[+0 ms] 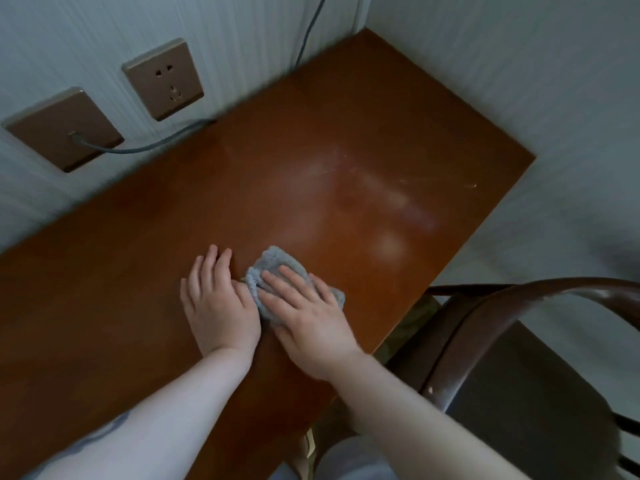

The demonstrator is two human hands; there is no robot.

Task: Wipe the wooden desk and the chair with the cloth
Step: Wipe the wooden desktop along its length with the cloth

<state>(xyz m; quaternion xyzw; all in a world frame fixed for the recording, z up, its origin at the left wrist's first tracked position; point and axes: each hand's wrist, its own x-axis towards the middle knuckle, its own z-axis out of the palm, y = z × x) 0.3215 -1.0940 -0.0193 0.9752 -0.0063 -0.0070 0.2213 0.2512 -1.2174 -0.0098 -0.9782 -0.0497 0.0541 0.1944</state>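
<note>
Bare counter lies open beyond and left of the cloth. Walls hem its far edges; a cable trails there. The chair crowds the right edge.

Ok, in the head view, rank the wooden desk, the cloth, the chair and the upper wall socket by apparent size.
1. wooden desk
2. chair, though it is cropped and near
3. cloth, partly under the right hand, and wall socket: too alike to rank.

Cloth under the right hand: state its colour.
The cloth is light grey-blue, seen in the head view.
</note>
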